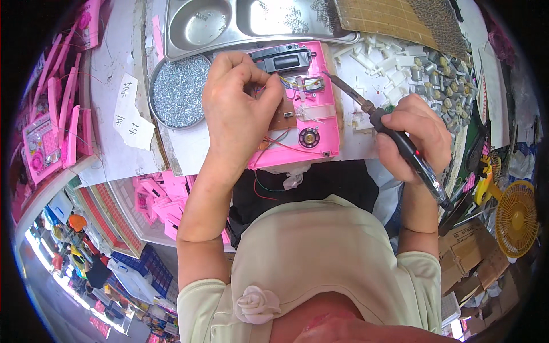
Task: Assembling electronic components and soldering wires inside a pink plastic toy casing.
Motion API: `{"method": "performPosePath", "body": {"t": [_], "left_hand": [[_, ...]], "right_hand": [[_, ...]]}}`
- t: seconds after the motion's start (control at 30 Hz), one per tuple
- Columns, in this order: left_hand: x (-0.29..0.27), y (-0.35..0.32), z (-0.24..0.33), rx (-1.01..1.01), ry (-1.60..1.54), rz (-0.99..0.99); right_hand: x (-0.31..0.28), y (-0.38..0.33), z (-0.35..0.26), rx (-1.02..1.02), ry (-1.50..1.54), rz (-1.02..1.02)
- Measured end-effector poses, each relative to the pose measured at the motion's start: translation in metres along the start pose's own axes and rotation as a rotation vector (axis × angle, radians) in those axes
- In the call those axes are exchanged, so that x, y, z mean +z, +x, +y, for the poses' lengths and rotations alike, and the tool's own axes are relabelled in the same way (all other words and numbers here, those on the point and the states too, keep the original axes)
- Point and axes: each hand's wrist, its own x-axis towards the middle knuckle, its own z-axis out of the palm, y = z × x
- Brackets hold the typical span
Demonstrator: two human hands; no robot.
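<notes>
A pink plastic housing [327,123] lies on the worktable in front of me, with a small round speaker [309,137], a brown circuit board [284,116], a small motor [313,84] and a black plastic unit [286,61] in it. Over its left side is my left hand [240,97], thumb and forefinger pinched on thin coloured wires; the exact grip is partly hidden. My right hand [414,137] is closed round the black handle of a soldering iron [394,127]. The iron slants up to the left, its tip close to the housing's right edge, near the motor.
Left of the housing stands a round tin [180,91] of small screws. A steel compartment tray [200,26] is behind. White plastic parts [389,71] and metal motors [437,71] are heaped right. Pink parts [166,200] fill a crate lower left; a yellow fan [516,219] stands right.
</notes>
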Motion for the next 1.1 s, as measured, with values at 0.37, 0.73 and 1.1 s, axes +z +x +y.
{"method": "performPosePath", "body": {"t": [0.37,0.73,1.1], "left_hand": [[-0.027,-0.02,0.025,0.294,-0.008,-0.309],[0.0,-0.015,0.012,-0.334,-0.515,-0.376],[-0.005,-0.012,-0.001,0.223,-0.275,-0.44]], "right_hand": [[-0.016,-0.01,-0.001,0.064,0.013,0.061],[0.045,-0.004,-0.005,0.248,0.05,0.014],[0.034,-0.008,-0.017,0.296,0.066,0.133]]}}
